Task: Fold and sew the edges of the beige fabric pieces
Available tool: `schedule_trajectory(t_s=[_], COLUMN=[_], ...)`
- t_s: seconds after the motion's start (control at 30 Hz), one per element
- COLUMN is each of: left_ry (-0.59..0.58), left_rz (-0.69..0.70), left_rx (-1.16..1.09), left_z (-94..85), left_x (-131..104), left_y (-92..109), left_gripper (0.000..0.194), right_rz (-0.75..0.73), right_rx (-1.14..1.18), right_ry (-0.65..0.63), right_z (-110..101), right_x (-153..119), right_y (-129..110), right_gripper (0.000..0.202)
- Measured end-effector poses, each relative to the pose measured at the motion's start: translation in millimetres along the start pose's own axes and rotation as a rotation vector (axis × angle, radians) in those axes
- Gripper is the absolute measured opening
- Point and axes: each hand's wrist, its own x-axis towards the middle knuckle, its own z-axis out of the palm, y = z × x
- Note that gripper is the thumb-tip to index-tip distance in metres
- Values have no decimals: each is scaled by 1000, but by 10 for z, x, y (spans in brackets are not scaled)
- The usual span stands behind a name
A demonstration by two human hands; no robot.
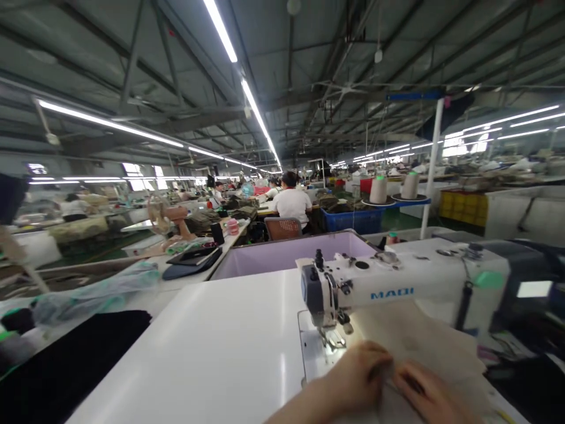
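Observation:
Beige fabric [424,335] lies on the right of the white sewing table, passing beneath the arm of a white sewing machine [371,282]. My left hand [359,377] is just in front of the lit needle area, its fingers bent and pinched on the fabric. Close beside it on the right, my right hand [426,388] also pinches the fabric with curled fingers. Both hands are slightly blurred. The presser foot [333,341] sits a little behind and left of my left hand.
Black cloth [75,365] lies at the left. Behind the table stands a purple-lined bin [282,253]. Two thread cones [378,189] rest on a stand at the back right. A seated person [292,203] in white is farther ahead, near a blue crate [353,221].

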Motion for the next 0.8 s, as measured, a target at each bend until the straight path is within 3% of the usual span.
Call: schedule_trajectory(t_s=[0.07,0.23,0.37,0.47,0.6,0.67,0.8], left_ry=[-7,98,127,162,200,133,50], left_rz=[15,-27,8,23,182,285,206], left_rx=[22,55,60,78,186,275,352], left_z=[-47,-118,-92,-105,-234,-349,-614], left_x=[12,176,268,203,-208,-557,-1336], left_y=[103,255,260,291,438,526,615], left_gripper=[57,25,21,18,22,24,22], right_rz=[78,85,48,53,-31,-108,-346], right_rx=[18,3,-24,-23,-57,-111,-191], right_ry=[39,157,258,340,395,359,171], right_z=[-69,-212,-264,-322,-412,-417,-262], right_x=[-19,-45,-95,-141,-262,-357,-516], right_y=[-135,-408,-434,-389,-435,-518,-702], right_gripper=[32,29,29,34,41,45,59])
